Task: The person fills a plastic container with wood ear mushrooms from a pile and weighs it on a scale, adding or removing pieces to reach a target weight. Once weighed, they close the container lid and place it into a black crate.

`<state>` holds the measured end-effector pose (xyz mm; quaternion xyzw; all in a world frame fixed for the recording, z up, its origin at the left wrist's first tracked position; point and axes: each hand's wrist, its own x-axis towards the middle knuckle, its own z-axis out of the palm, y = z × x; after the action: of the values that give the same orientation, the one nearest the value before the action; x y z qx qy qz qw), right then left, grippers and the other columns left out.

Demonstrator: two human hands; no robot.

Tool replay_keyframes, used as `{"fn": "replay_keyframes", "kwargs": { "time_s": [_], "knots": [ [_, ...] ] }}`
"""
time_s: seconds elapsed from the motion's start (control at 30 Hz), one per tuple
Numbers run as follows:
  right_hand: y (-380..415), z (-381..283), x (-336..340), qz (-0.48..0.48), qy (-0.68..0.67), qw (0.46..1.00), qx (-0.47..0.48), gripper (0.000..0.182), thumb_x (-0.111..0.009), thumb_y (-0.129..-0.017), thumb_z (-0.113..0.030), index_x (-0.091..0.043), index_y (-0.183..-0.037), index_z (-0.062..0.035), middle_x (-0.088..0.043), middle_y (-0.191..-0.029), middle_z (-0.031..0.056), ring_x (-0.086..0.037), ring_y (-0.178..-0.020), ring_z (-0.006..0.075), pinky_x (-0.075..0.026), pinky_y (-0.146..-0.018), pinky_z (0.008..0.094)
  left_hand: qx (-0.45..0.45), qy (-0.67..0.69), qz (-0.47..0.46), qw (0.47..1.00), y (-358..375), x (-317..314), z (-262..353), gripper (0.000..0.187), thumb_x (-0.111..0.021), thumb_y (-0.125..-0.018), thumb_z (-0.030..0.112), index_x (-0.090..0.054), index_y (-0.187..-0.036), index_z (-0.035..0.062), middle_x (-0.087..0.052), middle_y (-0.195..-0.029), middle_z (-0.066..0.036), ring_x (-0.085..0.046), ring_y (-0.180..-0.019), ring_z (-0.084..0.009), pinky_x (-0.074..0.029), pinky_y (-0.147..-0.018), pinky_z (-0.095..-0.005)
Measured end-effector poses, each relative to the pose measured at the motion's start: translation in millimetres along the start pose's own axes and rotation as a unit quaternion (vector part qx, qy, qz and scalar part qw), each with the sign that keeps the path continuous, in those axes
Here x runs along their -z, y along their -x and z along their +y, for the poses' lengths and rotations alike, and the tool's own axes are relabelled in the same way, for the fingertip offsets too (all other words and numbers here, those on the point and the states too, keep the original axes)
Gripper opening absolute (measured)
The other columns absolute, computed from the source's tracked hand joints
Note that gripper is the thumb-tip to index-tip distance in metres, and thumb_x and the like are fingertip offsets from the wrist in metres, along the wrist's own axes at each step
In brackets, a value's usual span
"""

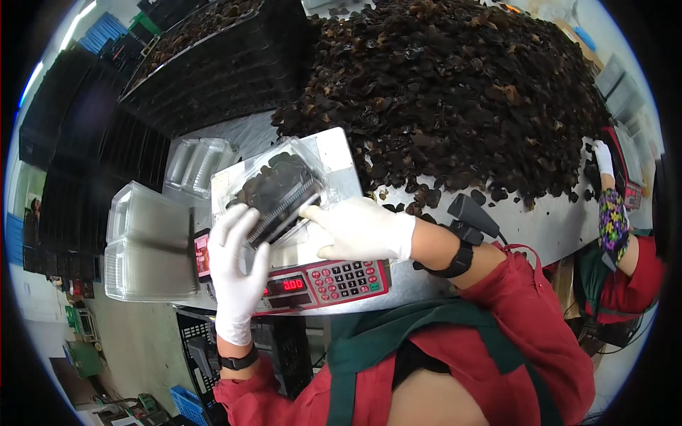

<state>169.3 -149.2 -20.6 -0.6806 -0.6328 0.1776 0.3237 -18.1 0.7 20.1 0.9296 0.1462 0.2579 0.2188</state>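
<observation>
A clear plastic box (273, 186) filled with dark, ear-shaped pieces lies slanted over the plate of the digital scale (339, 163). Its ridged near side faces me. My right hand (366, 231), in a white glove, has its fingertips closed on the box's near right edge. On the other side my left hand (238, 266), also gloved in white, is at the near left corner with thumb and fingers spread apart. Below the hands, the scale's red display (292, 285) reads 0.00.
A broad heap of dark pieces (455, 99) covers the table's far side. Stacked clear boxes (145, 245) stand at left, below more clear trays (201, 165). Black crates (213, 78) rise behind. A co-worker's gloved hand (602, 157) is beside another scale at right.
</observation>
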Motion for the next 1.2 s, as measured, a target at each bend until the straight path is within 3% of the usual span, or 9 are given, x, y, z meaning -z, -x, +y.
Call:
{"fn": "replay_keyframes", "kwargs": {
  "time_s": [0.13,0.2,0.27,0.37,0.53,0.6,0.7,0.8,1.2],
  "knots": [
    [6.7,-1.2,9.3,0.006,-0.043,0.999,0.008,0.058,-0.067,-0.083,-0.028,-0.055,-0.135,-0.0062,-0.068,-0.081,0.0173,-0.069,-0.076,0.0309,-0.054,-0.070,0.0384,-0.013,-0.030,-0.011,0.999,14.6,-8.1,0.2,0.048,-0.065,-0.079,0.001,-0.062,-0.127,0.0044,-0.055,-0.137,-0.015,-0.049,-0.128,-0.0337,-0.036,-0.109,-0.0445],
    [18.4,10.7,25.6,-0.005,-0.263,0.964,-0.050,0.033,-0.070,-0.086,-0.025,-0.070,-0.109,-0.0010,-0.067,-0.075,0.0083,-0.060,-0.070,0.0103,-0.051,-0.066,0.0289,-0.015,-0.018,0.005,1.000,17.0,-12.6,-5.3,0.045,-0.060,-0.081,-0.003,-0.064,-0.125,0.0038,-0.057,-0.134,-0.015,-0.050,-0.128,-0.0334,-0.035,-0.108,-0.0449],
    [17.5,24.9,32.6,0.108,-0.325,0.932,-0.117,0.037,-0.067,-0.091,-0.038,-0.073,-0.092,-0.0016,-0.064,-0.068,0.0069,-0.058,-0.064,0.0089,-0.048,-0.062,0.0261,-0.026,-0.034,0.025,0.999,20.8,-17.8,-8.6,0.043,-0.057,-0.082,-0.007,-0.065,-0.123,0.0030,-0.060,-0.131,-0.015,-0.053,-0.124,-0.0333,-0.036,-0.107,-0.0449],
    [2.8,17.2,59.9,0.056,-0.212,0.937,-0.271,0.041,-0.065,-0.094,-0.040,-0.071,-0.085,-0.0004,-0.063,-0.064,0.0041,-0.058,-0.059,0.0099,-0.048,-0.057,0.0280,-0.013,-0.004,0.050,0.999,22.0,-20.7,-10.3,0.042,-0.055,-0.081,-0.011,-0.067,-0.119,0.0026,-0.062,-0.128,-0.014,-0.055,-0.119,-0.0322,-0.038,-0.105,-0.0425],
    [-11.7,29.8,39.9,-0.051,-0.329,0.901,-0.278,0.037,-0.063,-0.094,-0.034,-0.071,-0.084,0.0010,-0.061,-0.059,0.0044,-0.058,-0.057,0.0101,-0.047,-0.055,0.0261,0.035,0.066,0.110,0.991,32.5,-19.5,-14.0,0.041,-0.055,-0.081,-0.013,-0.065,-0.118,0.0008,-0.058,-0.130,-0.016,-0.055,-0.119,-0.0320,-0.039,-0.106,-0.0422],
    [-13.6,39.6,34.9,-0.041,-0.337,0.912,-0.231,0.031,-0.064,-0.093,-0.029,-0.071,-0.084,-0.0003,-0.059,-0.059,0.0022,-0.056,-0.056,0.0078,-0.044,-0.053,0.0234,0.060,-0.042,0.149,0.986,34.3,-15.7,-19.3,0.049,-0.059,-0.085,-0.008,-0.056,-0.132,0.0042,-0.055,-0.128,-0.014,-0.056,-0.114,-0.0228,-0.049,-0.093,-0.0320],
    [-11.3,25.7,35.4,-0.024,-0.394,0.882,-0.258,0.027,-0.062,-0.094,-0.023,-0.070,-0.082,-0.0002,-0.052,-0.055,-0.0024,-0.046,-0.048,0.0052,-0.034,-0.046,0.0222,0.275,0.266,0.099,0.919,40.0,-14.3,-34.7,0.057,-0.057,-0.091,-0.002,-0.041,-0.144,0.0064,-0.059,-0.100,-0.005,-0.057,-0.081,-0.0106,-0.049,-0.070,-0.0244],
    [3.1,27.7,29.1,-0.005,-0.459,0.852,-0.251,0.026,-0.058,-0.096,-0.018,-0.063,-0.078,0.0013,-0.042,-0.050,-0.0053,-0.034,-0.040,0.0044,-0.027,-0.039,0.0225,0.334,0.425,0.004,0.842,35.7,-8.0,-14.5,0.061,-0.055,-0.096,0.009,-0.030,-0.151,0.0057,-0.059,-0.081,-0.003,-0.056,-0.060,-0.0093,-0.041,-0.054,-0.0190],
    [92.6,-0.2,15.1,0.042,-0.457,0.857,-0.235,0.028,-0.067,-0.092,-0.022,-0.058,-0.077,-0.0002,-0.046,-0.048,-0.0016,-0.036,-0.035,0.0054,-0.027,-0.035,0.0204,0.346,0.589,0.036,0.729,109.4,-25.5,32.5,0.065,-0.055,-0.095,0.004,-0.027,-0.153,0.0060,-0.061,-0.082,-0.004,-0.057,-0.058,-0.0071,-0.040,-0.053,-0.0179]
  ]
}}
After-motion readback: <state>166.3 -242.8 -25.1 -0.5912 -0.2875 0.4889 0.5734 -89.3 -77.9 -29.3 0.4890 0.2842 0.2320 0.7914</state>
